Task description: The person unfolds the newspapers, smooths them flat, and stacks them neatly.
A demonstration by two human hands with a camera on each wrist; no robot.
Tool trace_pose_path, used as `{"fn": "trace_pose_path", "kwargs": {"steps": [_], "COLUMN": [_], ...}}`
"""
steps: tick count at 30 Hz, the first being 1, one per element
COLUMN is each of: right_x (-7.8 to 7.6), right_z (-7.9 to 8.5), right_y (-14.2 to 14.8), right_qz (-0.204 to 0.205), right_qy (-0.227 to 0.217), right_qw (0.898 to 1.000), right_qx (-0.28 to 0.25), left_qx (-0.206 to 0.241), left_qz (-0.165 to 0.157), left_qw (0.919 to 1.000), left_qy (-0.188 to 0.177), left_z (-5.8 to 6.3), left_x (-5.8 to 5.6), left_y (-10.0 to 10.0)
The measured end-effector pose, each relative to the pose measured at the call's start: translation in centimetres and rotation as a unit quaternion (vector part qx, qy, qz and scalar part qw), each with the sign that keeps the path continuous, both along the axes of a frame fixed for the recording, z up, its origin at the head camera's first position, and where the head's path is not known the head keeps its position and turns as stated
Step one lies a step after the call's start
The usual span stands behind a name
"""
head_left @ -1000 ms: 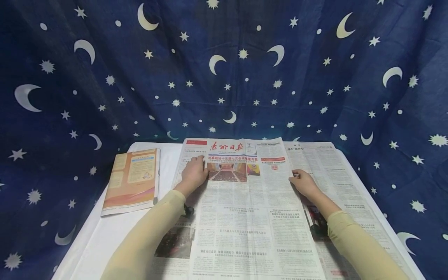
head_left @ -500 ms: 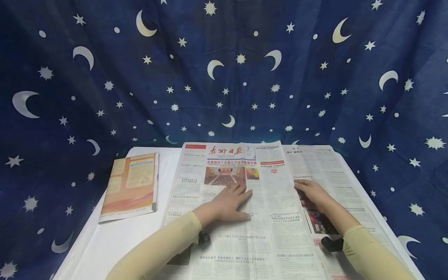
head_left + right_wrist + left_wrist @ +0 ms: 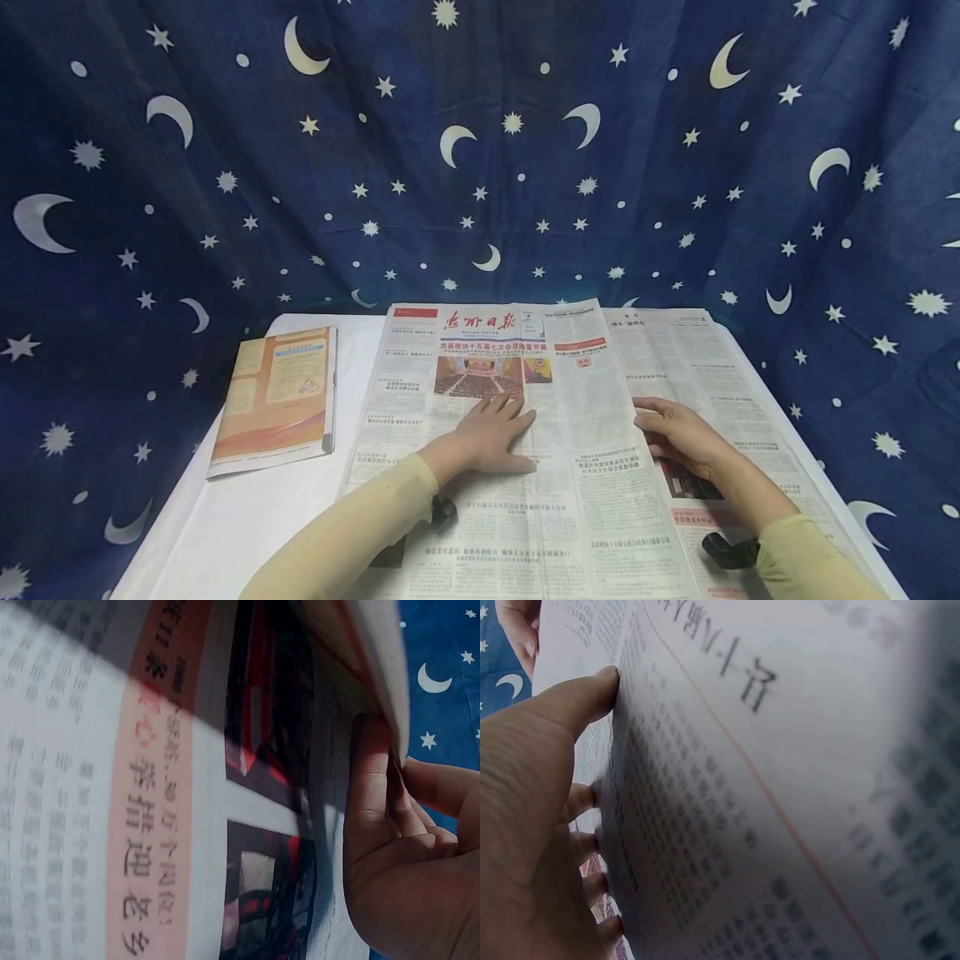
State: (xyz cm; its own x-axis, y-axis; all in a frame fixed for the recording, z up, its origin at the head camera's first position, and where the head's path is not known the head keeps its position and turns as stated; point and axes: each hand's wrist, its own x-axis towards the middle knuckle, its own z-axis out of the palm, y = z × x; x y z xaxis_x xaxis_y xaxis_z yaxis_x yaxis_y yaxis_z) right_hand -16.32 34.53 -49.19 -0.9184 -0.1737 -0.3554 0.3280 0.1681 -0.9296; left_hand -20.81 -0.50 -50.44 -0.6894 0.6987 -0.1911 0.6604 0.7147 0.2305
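Note:
A newspaper (image 3: pixel 600 517) with a red masthead lies spread out, its right part overlapping another printed page (image 3: pixel 720 400) beneath. My left hand (image 3: pixel 483 437) rests on the front page, just below the colour photo (image 3: pixel 478 377), fingers spread and straight. In the left wrist view the thumb (image 3: pixel 592 697) and fingertips touch the printed sheet. At the newspaper's right edge, my right hand (image 3: pixel 686 437) pinches the sheet between thumb and fingers. The right wrist view shows that raised paper edge (image 3: pixel 382 667) held by the fingers (image 3: pixel 371 780), with a page of photos beneath.
An orange-covered booklet (image 3: pixel 277 400) lies on the white tabletop (image 3: pixel 176 533) at the left. A dark blue curtain (image 3: pixel 480 150) with moons and stars hangs right behind the table. A black strap piece (image 3: pixel 731 552) sits at my right wrist.
My left hand has moved from the newspaper's left side onto its middle and spread out, uncovering the left columns. My right hand has slid down along the right edge, nearer to me.

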Motion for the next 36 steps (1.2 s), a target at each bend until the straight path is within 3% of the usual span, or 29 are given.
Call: {"fn": "trace_pose_path", "kwargs": {"steps": [10, 19, 25, 33, 36], "right_x": [-0.1, -0.2, -0.3, -0.2, -0.3], "right_z": [0.7, 1.5, 1.5, 1.4, 1.3], "right_y": [-1.9, -4.3, -5.6, -7.4, -8.1], "right_qz": [-0.001, -0.025, -0.045, -0.081, -0.082], "right_qy": [0.056, 0.106, 0.143, 0.112, 0.104], "right_qw": [0.998, 0.993, 0.983, 0.986, 0.987], "right_qx": [-0.01, 0.043, 0.108, 0.096, 0.094], "left_qx": [-0.011, -0.012, -0.013, -0.011, 0.012], "left_qz": [0.003, 0.007, 0.009, 0.005, 0.018], "left_qw": [0.9999, 0.9999, 0.9999, 0.9998, 0.9993], "left_qy": [0.0, -0.006, -0.005, -0.018, -0.032], "left_z": [0.2, -0.1, -0.5, 0.1, 0.5], "left_x": [0.2, -0.1, -0.2, -0.1, -0.3], "left_y": [-0.3, -0.4, -0.3, 0.0, 0.3]}}
